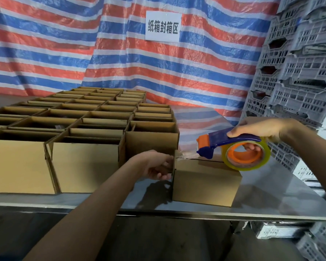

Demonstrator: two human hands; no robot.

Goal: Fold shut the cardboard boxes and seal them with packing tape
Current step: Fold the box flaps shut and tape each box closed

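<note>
- On worktop [271, 200]: closed box [205, 183].
- Gripped at its left end by left hand [156, 164], fingers curled.
- Clasped in right hand [258, 129], touching box top: tape dispenser [233, 146].

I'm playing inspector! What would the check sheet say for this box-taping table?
Surface: shiny metal table, which holds all the boxes.
Job's things: closed box at the front; dispenser on its top, with tape stretched to the box's left edge; open boxes in rows at the left.
Clutter: nothing seen.
Hands: left hand holds the closed box's left end; right hand grips the dispenser.
Cables: nothing seen.
Surroundings: striped tarp with a paper sign behind; grey crates stacked at the right.
</note>
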